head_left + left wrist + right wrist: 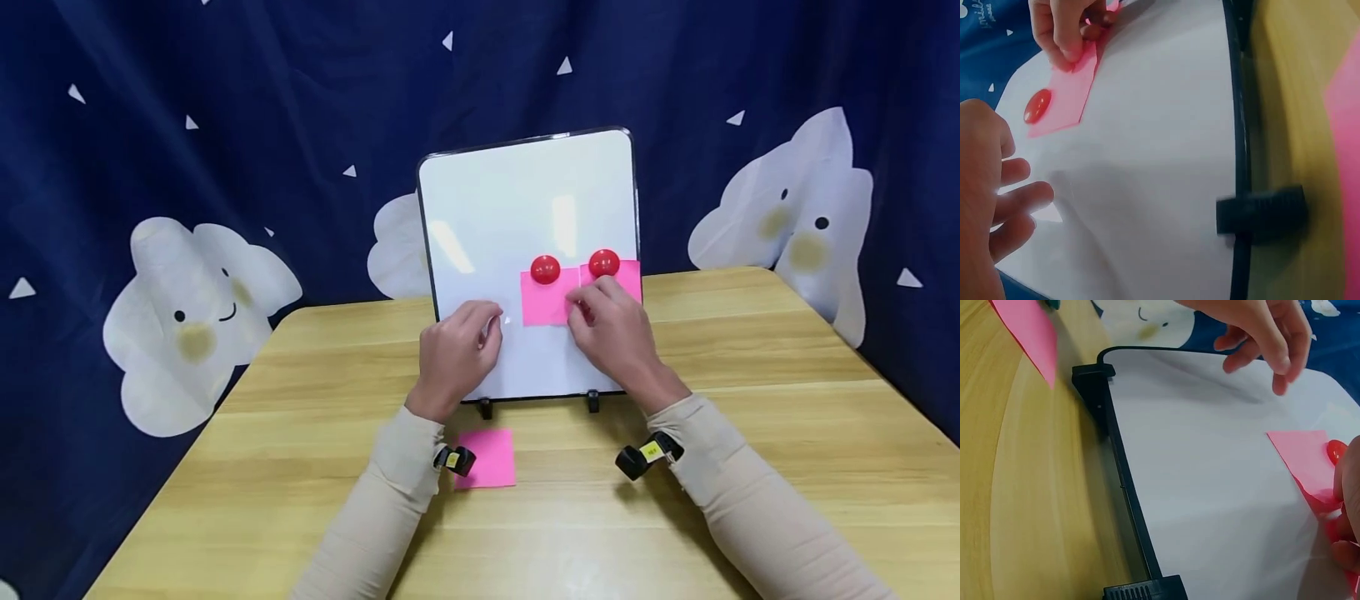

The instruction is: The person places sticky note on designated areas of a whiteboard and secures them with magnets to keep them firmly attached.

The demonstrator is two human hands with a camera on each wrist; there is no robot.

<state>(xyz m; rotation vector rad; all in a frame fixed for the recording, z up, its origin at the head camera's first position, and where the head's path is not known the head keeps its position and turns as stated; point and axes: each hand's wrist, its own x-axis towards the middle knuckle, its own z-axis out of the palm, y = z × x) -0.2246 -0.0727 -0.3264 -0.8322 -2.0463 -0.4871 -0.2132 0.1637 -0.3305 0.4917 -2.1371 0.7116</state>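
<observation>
A white board (525, 200) with a dark frame stands tilted on the table. Two pink sticky notes lie side by side on it, the left one (543, 306) under a red round magnet (545, 269), the right one (632, 282) under a second red magnet (603, 262). My right hand (617, 327) pinches at the edge where the notes meet, its thumb and forefinger close together; the left note's lower edge (1310, 487) stands slightly off the board. Left of the notes, my left hand (459, 346) hovers at the board with loosely bent fingers (1025, 201) and holds nothing.
Another pink sticky note (491, 460) lies on the wooden table (315, 467) in front of the board, partly behind the left wrist camera (456, 460). Black feet (593, 402) support the board's lower edge. A dark blue curtain (300, 100) with clouds hangs behind.
</observation>
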